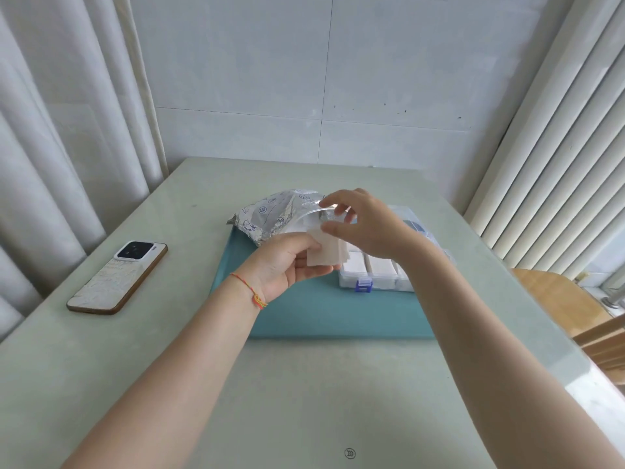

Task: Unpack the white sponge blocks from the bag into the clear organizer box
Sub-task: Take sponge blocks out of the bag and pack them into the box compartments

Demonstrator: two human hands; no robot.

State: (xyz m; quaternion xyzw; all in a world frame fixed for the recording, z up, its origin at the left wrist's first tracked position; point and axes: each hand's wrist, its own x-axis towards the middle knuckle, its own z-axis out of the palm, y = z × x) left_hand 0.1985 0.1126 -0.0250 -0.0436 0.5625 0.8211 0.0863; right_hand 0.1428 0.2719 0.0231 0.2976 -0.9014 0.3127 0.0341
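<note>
A: What is staying hidden here?

B: The right hand (365, 225) and its forearm are covering most of the clear organizer box (375, 277). Only the near compartments are showing, with white sponge blocks (380, 265) lying inside them, and a blue latch (363, 286) on the front wall. The far part of the box is hard to make out.

A: And the bag?

B: The silver bag (274, 214) is lying just behind the hands, partly on the teal mat (321, 313). Its mouth is mostly hiding behind the fingers. The right hand is pinching the clear edge of the bag's opening between thumb and fingers.

A: What is the left hand doing?

B: The left hand (291, 262), with a red string bracelet (252, 291) at the wrist, is curling its fingers around a pale sponge block (326, 250). It is holding the block above the mat, between the bag and the box. Whether this is one block or a few stacked ones is not clear.

A: Anything else around?

B: A phone (116, 277) is lying face down on the pale surface (304, 401), well apart to the left. Curtains (50, 130) are hanging on the left side, and a wooden chair (568, 306) is getting cut off at the right edge.
</note>
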